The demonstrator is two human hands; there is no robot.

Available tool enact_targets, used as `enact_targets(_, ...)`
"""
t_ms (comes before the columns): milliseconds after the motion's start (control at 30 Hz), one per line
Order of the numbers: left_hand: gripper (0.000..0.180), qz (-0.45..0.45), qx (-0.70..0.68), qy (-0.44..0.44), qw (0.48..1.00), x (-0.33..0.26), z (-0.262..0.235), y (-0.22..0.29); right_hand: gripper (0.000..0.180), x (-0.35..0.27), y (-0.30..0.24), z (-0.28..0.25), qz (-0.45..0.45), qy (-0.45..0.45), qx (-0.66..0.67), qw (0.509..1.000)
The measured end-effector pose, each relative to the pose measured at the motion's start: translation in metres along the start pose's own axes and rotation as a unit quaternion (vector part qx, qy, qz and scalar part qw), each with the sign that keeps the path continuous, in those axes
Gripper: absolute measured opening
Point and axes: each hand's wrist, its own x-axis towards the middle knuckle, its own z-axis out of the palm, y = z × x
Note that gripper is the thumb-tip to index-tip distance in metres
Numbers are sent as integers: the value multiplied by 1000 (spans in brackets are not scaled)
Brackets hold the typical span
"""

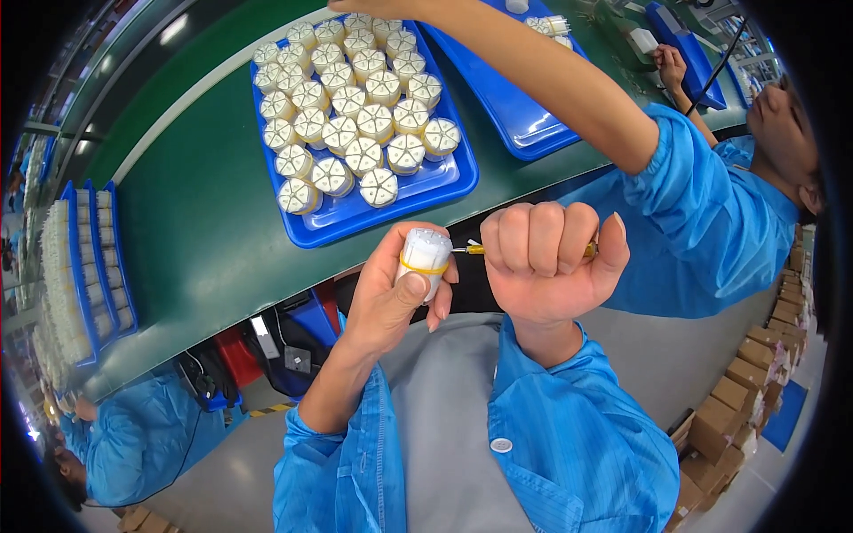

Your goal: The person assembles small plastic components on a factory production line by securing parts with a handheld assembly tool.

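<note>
In front of my chest, my left hand is closed around a white cylindrical part with a yellow band about its middle. The cylinder stands nearly upright, tilted slightly, its ridged top facing up. My right hand is wrapped in a fist around a slim screwdriver with a yellow handle. Its thin shaft points left and reaches the upper side of the cylinder; whether the tip presses into it is too small to tell. Most of the handle is hidden by my fingers.
Beyond my hands, a blue tray holds many similar white cylinders on the green table. A co-worker's bare arm stretches over it from the right. Another blue tray lies behind that arm. Stacked blue trays stand left.
</note>
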Motion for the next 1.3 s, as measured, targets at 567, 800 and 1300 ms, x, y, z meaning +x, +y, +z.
enact_targets(567, 50, 8, 210, 54, 976, -8, 6, 3, 54, -4, -3, 4, -18, -15, -24, 999)
enact_targets(800, 52, 147, 430, 91, 886, -4, 14, 2, 53, -4, 2, 11, -3, -28, -57, 998)
enact_targets(1300, 46, 152, 478, 119, 857, -2, 17, 5, 53, -9, 7, 8, -3, -19, -54, 998)
